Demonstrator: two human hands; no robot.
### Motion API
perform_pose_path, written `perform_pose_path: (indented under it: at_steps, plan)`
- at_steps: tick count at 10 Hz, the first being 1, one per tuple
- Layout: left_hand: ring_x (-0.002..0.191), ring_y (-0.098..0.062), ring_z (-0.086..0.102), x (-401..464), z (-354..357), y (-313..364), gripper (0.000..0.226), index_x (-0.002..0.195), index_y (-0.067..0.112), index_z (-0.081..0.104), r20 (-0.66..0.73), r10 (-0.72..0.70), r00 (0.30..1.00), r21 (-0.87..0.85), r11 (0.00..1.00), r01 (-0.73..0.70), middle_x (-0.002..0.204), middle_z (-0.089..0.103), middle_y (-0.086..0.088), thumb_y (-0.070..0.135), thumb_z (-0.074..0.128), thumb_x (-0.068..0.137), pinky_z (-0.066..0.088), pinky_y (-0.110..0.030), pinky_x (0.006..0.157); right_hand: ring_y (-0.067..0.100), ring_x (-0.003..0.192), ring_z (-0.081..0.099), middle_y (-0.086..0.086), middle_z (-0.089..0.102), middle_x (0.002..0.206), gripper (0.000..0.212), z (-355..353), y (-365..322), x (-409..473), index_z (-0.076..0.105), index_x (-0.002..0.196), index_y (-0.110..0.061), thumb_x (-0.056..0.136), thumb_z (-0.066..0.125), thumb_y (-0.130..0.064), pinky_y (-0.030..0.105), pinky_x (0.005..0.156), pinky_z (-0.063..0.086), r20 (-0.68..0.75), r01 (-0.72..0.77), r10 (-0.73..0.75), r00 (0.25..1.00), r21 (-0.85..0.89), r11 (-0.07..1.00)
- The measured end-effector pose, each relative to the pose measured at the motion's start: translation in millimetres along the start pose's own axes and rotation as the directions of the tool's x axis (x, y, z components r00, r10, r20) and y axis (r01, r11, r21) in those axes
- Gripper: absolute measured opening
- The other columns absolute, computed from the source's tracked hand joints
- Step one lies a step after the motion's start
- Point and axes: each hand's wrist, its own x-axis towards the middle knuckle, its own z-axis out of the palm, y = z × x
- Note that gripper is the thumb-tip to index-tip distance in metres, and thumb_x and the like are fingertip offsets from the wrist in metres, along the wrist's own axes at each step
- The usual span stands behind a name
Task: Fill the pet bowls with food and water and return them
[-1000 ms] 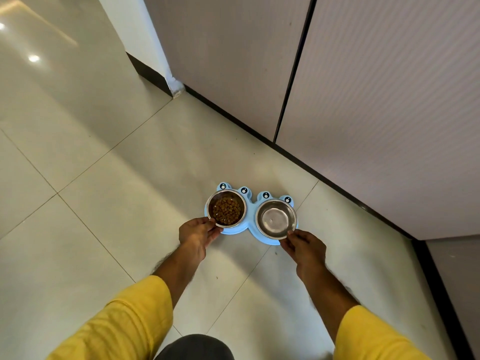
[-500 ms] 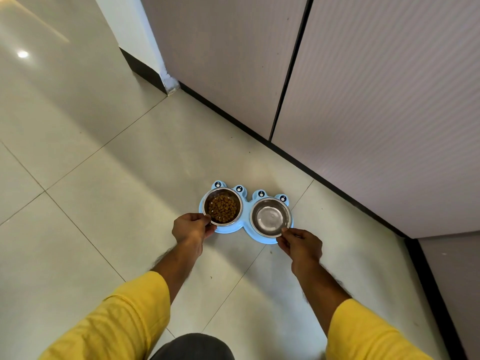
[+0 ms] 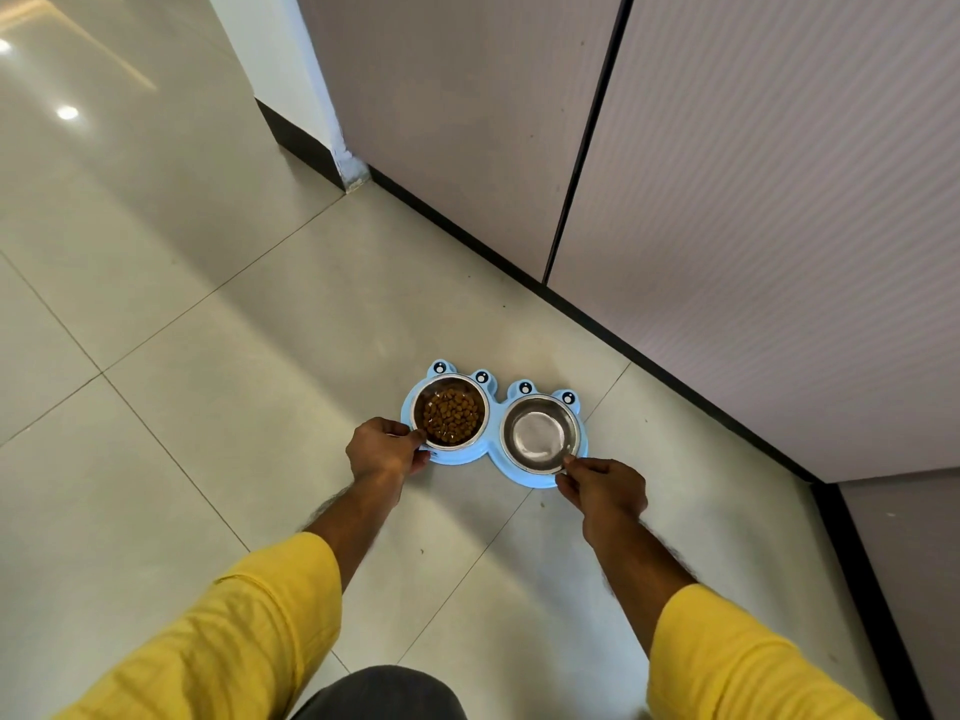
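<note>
Glossy tile floor [image 3: 156, 356]; left hand [image 3: 384, 452], right hand [image 3: 605, 488] grips clasp blue feeder [image 3: 493, 407].

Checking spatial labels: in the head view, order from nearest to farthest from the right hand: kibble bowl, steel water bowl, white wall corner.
1. Steel water bowl, touching the right hand at its near rim.
2. Kibble bowl, left, in the blue holder.
3. White wall corner, far upper left.

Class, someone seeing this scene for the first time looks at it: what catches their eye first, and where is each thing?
First, the light-blue plastic double feeder with cartoon eyes, on the pale tiled floor near the cabinet doors. Its left steel bowl holds brown kibble; the right steel bowl looks shiny, and water cannot be judged. The left hand and right hand, below yellow sleeves, grip the feeder's near edge.
</note>
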Motion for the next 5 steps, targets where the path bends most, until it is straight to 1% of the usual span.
perform_pose_path:
  at_steps: [1,2,3,4,5]
  plan:
    - [0.072,-0.036,0.074,-7.2,-5.5,1.1,0.025,0.097,0.001,0.067,0.016,0.028,0.999,0.062,0.998,-0.029,0.093,0.072,-0.022,0.005,0.082,0.077,0.064,-0.044,0.07,0.027,0.06,0.072,0.017,0.074,0.076,0.019,-2.2,-2.0,-5.8,0.074,0.088,0.004,0.08,0.085,-0.01,0.042,0.077,0.064,-0.011,-0.004,0.004,1.0,-0.02,1.0]
    - [0.063,-0.027,0.071,-42.5,-26.6,11.7,0.015,0.093,0.004,0.067,0.062,0.048,0.997,0.141,0.988,-0.056,0.09,0.074,-0.019,0.01,0.077,0.083,0.061,-0.034,0.06,0.026,0.058,0.071,0.01,0.07,0.064,0.028,-17.4,-15.7,-36.7,0.069,0.073,-0.003,0.085,0.081,-0.026,0.042,0.077,0.063,-0.033,0.001,-0.003,0.999,-0.056,0.998]
    - [0.063,-0.025,0.069,-83.5,-52.2,33.7,0.015,0.098,0.003,0.068,0.128,0.034,0.991,0.161,0.985,-0.055,0.087,0.074,-0.016,0.009,0.074,0.085,0.059,-0.031,0.06,0.023,0.056,0.067,0.007,0.067,0.063,0.035,-36.4,-39.3,-78.8,0.066,0.071,-0.006,0.088,0.076,-0.035,0.039,0.072,0.062,-0.046,-0.004,0.001,0.999,-0.068,0.998]
    - [0.067,-0.026,0.068,-163.9,-96.4,77.2,0.012,0.096,0.002,0.069,0.26,0.032,0.965,0.138,0.988,-0.07,0.082,0.072,-0.013,0.005,0.071,0.085,0.056,-0.031,0.061,0.02,0.051,0.06,0.003,0.063,0.06,0.041,-71.3,-88.9,-162.0,0.065,0.07,-0.009,0.088,0.072,-0.045,0.037,0.065,0.054,-0.076,0.029,-0.037,0.996,-0.106,0.994]
    - [0.067,-0.026,0.069,-220.3,-127.7,115.0,0.007,0.09,0.004,0.07,0.316,0.028,0.948,0.124,0.99,-0.07,0.08,0.071,-0.012,0.003,0.068,0.083,0.054,-0.03,0.06,0.022,0.049,0.051,0.003,0.059,0.058,0.043,-98.3,-126.5,-219.9,0.062,0.065,-0.011,0.086,0.071,-0.048,0.033,0.059,0.047,-0.065,0.039,-0.045,0.997,-0.091,0.995]
